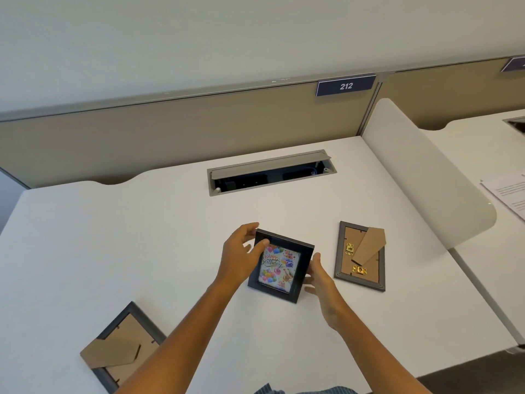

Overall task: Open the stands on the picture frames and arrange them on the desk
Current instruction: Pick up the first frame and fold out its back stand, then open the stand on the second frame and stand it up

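Near the middle of the white counter (113,237), a black picture frame (305,268) stands tilted between both hands, its front facing the camera. It shows a colourful "Happy Birthday" card (278,265) with balloons. The left hand (241,251) holds the frame's upper left corner: the thumb lies on the front of the top rail and the fingers reach round behind it, so this grip is closed on the frame. The right hand (321,275) sits at the frame's right edge with its fingers fairly straight; the fingertips are touching or just beside the edge, and I cannot tell whether they press on it. That grip is wide rather than curled.

To the right, apart from the hands, a grey frame (339,251) lies face down on the counter. Its brown cardboard stand (369,245) is lifted off the backing, and two small brass hangers (359,270) show on the back. At the near left corner, a second grey frame (142,317) also lies face down, partly hidden by the left forearm, with its cardboard stand (110,351) angled across the backing.

Farther back, an open cable tray (270,174) is set into the counter. A partition behind it carries a blue sign (346,86) reading 212. Printed sheets of paper (508,191) lie on the neighbouring counter at far right.
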